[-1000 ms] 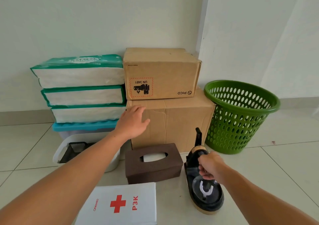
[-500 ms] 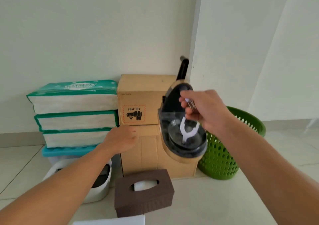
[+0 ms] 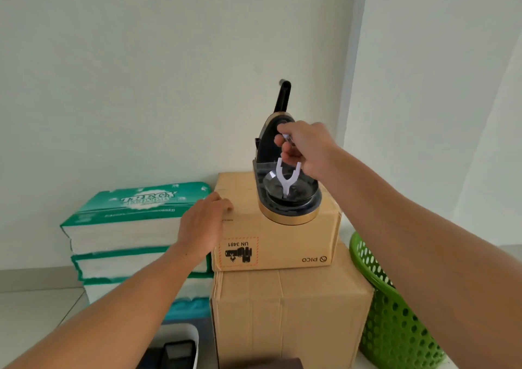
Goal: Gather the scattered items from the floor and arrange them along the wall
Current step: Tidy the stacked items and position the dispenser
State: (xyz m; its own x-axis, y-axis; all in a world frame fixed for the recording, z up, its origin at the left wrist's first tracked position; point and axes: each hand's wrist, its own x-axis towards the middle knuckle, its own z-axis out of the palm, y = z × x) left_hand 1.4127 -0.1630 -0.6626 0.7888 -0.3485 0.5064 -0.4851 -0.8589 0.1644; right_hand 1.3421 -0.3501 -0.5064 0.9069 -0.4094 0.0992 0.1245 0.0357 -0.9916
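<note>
Black appliance [image 3: 285, 199], with a gold-trimmed base and a stem rising upright, is sitting on the small upper cardboard box [image 3: 282, 241] against the wall, directly beneath the right hand [image 3: 303, 149]. That hand is pinching a white forked piece [image 3: 285, 177] over the base, fingers curled. Left hand [image 3: 202, 227], the farther one, is resting with relaxed fingers on the box's near left edge.

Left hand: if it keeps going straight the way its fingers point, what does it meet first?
The left hand already rests its fingertips on the top front edge of the upper cardboard box. Going on, it would slide across the lid toward the black device, though depth is uncertain.
</note>
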